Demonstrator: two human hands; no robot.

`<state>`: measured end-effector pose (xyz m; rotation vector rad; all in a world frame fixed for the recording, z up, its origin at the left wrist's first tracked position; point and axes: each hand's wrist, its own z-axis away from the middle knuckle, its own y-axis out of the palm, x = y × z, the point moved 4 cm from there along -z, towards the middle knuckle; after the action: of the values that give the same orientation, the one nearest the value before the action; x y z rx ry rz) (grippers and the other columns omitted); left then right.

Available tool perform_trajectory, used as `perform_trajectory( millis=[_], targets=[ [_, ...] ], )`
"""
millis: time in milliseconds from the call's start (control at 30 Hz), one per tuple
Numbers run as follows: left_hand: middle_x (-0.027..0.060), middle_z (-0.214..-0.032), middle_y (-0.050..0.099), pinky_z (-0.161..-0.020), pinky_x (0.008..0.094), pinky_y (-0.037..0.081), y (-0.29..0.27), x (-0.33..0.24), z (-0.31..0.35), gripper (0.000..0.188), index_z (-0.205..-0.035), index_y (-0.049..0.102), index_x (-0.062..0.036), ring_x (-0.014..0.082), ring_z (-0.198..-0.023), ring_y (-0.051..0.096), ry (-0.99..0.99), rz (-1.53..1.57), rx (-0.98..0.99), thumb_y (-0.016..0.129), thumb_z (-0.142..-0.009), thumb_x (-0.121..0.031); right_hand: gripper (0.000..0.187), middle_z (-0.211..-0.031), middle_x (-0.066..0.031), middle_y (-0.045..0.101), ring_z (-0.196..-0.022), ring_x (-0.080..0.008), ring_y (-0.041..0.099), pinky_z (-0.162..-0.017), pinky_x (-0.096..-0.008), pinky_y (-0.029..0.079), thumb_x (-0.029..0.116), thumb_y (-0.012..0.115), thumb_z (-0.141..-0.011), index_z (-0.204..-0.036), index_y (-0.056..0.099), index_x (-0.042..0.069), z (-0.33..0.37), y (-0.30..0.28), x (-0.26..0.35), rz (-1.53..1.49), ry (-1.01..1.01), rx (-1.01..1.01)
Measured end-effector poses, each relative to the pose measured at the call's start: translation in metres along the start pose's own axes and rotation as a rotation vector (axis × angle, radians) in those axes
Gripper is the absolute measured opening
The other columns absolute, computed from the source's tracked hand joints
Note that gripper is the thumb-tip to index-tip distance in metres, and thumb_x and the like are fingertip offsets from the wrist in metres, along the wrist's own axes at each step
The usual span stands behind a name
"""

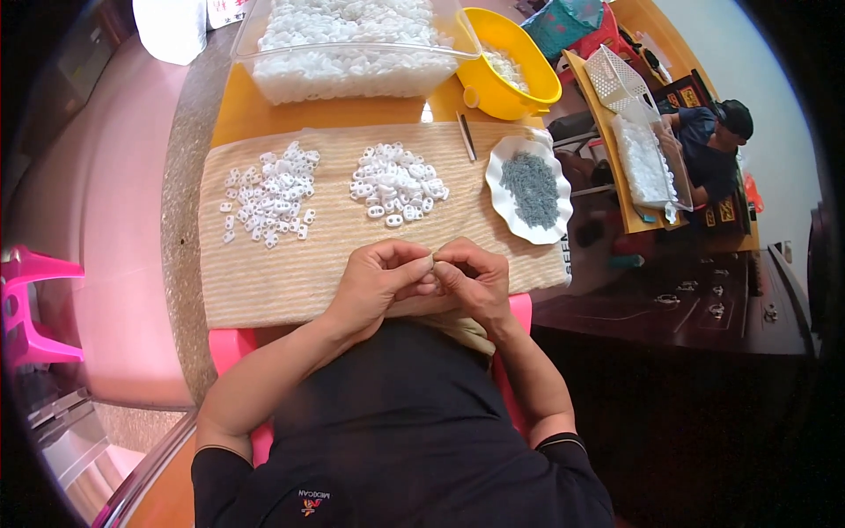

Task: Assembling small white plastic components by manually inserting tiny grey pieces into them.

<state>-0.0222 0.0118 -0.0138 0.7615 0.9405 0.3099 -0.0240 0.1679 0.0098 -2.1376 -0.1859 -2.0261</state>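
Observation:
My left hand [387, 278] and my right hand [473, 276] meet over the near edge of the cloth [264, 295], fingertips pressed together. Whatever is pinched between them is too small or hidden to name. Just beyond my hands lies a pile of small white plastic pieces with two dark holes [398, 183]. Left of it spreads a second pile of small white pieces with holes [271, 189]. A white dish with a wavy rim [495, 195] stands to the right, holding a heap of small grey parts [532, 188].
A clear bin [352, 86] full of white pieces stands at the back, beside a yellow basin [495, 97]. A thin pen-like tool [466, 136] lies near the dish. Pink stool [40, 304] at left. Another person [709, 150] sits at the far right by a tray of white pieces [647, 167].

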Motion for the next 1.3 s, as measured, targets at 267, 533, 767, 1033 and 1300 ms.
perform_trajectory(
  millis=[267, 533, 767, 1033, 1300],
  targets=[
    [0.0072, -0.09, 0.066, -0.072, 0.0244, 0.057, -0.0006, 0.0003, -0.001, 0.014, -0.101, 0.061, -0.0001, 0.0124, -0.078, 0.065, -0.001, -0.002, 0.014, 0.064, -0.089, -0.007, 0.006, -0.084, -0.0064, 0.06, -0.068, -0.0095, 0.058, -0.058, -0.0212, 0.047, 0.0, 0.064, -0.087, -0.092, 0.065, -0.004, -0.0023, -0.0015, -0.006, -0.081, 0.064, 0.015],
    [0.0073, -0.088, 0.066, -0.073, 0.0248, 0.057, -0.001, 0.0007, -0.0022, 0.014, -0.1, 0.061, -0.0002, 0.0128, -0.079, 0.065, 0.008, 0.0, 0.016, 0.064, -0.089, -0.008, 0.008, -0.088, -0.0072, 0.062, -0.07, -0.009, 0.059, -0.061, -0.0208, 0.048, 0.0, 0.063, -0.089, -0.095, 0.065, -0.004, -0.0018, -0.0004, -0.0043, 0.03, -0.001, 0.011],
    [0.0082, -0.091, 0.066, -0.075, 0.0258, 0.057, -0.003, 0.0032, -0.0039, 0.017, -0.105, 0.061, 0.0012, 0.0131, -0.08, 0.065, 0.008, 0.019, 0.002, 0.063, -0.09, -0.006, 0.008, -0.09, -0.0082, 0.062, -0.07, -0.01, 0.059, -0.062, -0.0217, 0.049, -0.001, 0.061, -0.089, -0.095, 0.064, -0.004, -0.0003, 0.0008, -0.0055, -0.022, 0.013, -0.02],
    [0.0096, -0.095, 0.066, -0.077, 0.0268, 0.058, -0.0028, 0.0027, -0.003, 0.018, -0.107, 0.061, 0.0018, 0.0138, -0.083, 0.066, -0.001, 0.027, -0.009, 0.062, -0.09, -0.005, 0.008, -0.091, -0.0092, 0.062, -0.072, -0.0107, 0.06, -0.063, -0.0218, 0.049, -0.002, 0.06, -0.089, -0.095, 0.064, -0.004, -0.0003, 0.0002, -0.0083, -0.026, -0.012, -0.062],
    [0.0096, -0.095, 0.066, -0.076, 0.0233, 0.056, -0.0022, 0.0021, -0.0022, 0.02, -0.107, 0.059, 0.0042, 0.0128, -0.082, 0.066, 0.0, 0.043, -0.023, 0.063, -0.089, -0.003, 0.007, -0.091, -0.0089, 0.062, -0.073, -0.0104, 0.059, -0.064, -0.0217, 0.049, -0.002, 0.061, -0.089, -0.095, 0.064, -0.004, -0.0008, 0.0005, -0.0091, -0.042, -0.02, -0.06]
  ],
)
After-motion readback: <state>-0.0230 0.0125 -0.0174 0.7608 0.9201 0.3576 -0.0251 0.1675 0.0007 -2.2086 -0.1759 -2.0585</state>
